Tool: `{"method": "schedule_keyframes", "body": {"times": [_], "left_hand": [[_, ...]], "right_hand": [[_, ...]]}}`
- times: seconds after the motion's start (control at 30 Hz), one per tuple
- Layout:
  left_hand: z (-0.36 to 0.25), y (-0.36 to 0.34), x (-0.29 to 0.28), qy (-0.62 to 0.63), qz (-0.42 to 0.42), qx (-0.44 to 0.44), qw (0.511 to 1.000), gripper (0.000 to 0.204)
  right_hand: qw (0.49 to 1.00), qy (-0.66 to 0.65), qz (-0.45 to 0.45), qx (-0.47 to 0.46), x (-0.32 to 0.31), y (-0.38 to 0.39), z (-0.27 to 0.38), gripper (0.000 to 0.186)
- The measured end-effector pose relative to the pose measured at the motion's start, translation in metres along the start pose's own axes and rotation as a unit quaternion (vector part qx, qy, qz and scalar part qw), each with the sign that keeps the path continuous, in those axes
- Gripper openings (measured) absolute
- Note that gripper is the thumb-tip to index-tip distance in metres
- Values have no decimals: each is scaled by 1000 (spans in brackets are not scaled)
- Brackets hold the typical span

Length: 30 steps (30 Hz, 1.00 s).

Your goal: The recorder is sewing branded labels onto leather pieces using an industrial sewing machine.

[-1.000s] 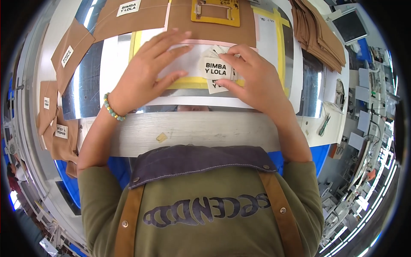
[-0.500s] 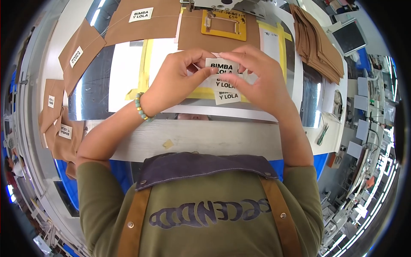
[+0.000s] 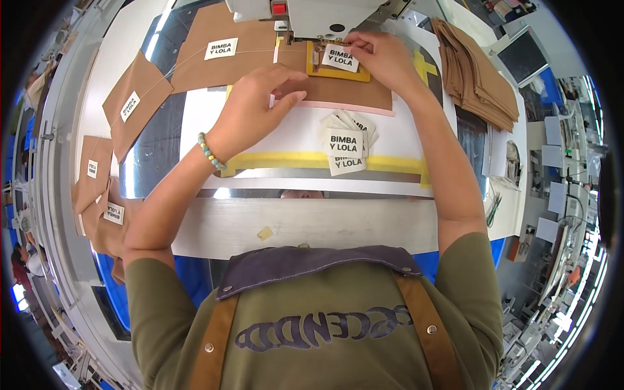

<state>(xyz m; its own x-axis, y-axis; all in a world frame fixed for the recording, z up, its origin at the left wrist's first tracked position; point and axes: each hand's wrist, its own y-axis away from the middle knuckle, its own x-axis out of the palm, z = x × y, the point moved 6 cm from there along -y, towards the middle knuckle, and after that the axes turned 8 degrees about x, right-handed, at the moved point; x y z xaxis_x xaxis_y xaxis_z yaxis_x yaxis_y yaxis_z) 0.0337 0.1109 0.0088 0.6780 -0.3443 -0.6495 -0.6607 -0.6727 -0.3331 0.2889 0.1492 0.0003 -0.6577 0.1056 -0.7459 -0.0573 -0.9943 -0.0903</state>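
Labelled brown pieces (image 3: 134, 104) trail along the table's (image 3: 305, 224) left edge. The left hand (image 3: 255, 104), relaxed and seemingly empty, hides the brown panel's (image 3: 331, 91) near left corner. A machine head (image 3: 331, 16), cut off above, overhangs the far edge. The right hand (image 3: 385, 62) pinches a white label (image 3: 338, 60) over a yellow frame (image 3: 356, 75), fingers covering its far right corner. Overlapping spare labels (image 3: 344, 140) lie nearer the front; a brown stack (image 3: 474, 75), far right.
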Motion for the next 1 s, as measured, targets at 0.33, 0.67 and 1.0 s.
{"method": "schedule_keyframes", "body": {"times": [0.33, 0.67, 1.0], "left_hand": [[-2, -24, 22, -164, 7, 187, 969, 46], [22, -33, 35, -202, 64, 179, 961, 55], [25, -39, 31, -215, 70, 202, 953, 43]], "right_hand": [[995, -36, 74, -52, 11, -9, 4, 19], [975, 153, 25, -157, -9, 28, 13, 22], [940, 259, 10, -224, 7, 38, 16, 28]]}}
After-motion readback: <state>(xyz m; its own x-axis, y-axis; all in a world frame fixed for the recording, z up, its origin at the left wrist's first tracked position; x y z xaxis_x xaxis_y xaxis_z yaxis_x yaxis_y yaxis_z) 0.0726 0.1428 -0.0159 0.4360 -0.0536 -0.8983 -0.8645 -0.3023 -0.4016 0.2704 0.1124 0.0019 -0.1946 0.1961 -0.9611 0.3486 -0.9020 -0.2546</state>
